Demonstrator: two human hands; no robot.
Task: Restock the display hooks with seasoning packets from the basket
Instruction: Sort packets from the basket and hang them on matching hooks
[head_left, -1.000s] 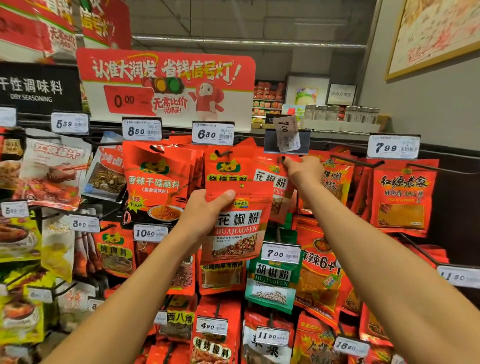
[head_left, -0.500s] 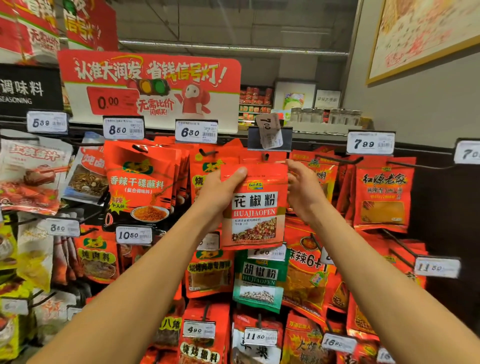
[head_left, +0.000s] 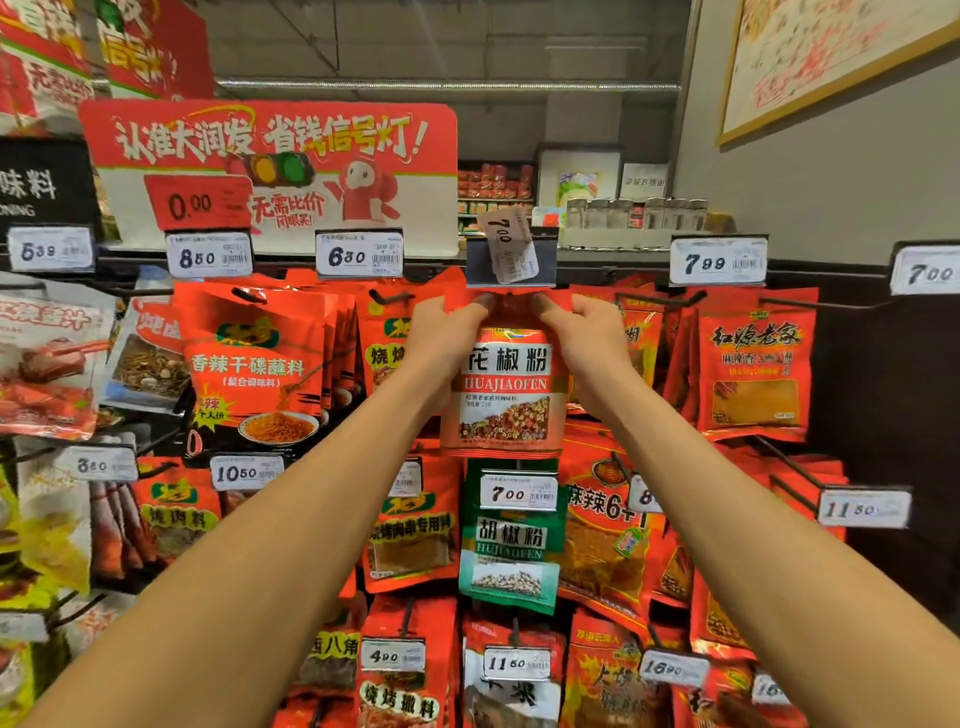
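Supermarket hook display (head_left: 852, 306), crowded with hanging seasoning packets. Both arms raised; red HUAJIAOFEN packet (head_left: 506, 395) held upright under the crooked 7.00 price tag (head_left: 511, 244). Left hand (head_left: 447, 338) and right hand (head_left: 587, 338) pinching its top corners; hook itself apparently hidden behind.

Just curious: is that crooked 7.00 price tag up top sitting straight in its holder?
No, tilted. The tag leans askew, poking above its holder, unlike the level 6.30 tag.

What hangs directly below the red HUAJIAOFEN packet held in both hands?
Below the HUAJIAOFEN packet hang a 7.00 price tag and a green HUJIAOFEN packet. The packet covers whatever hangs behind it.
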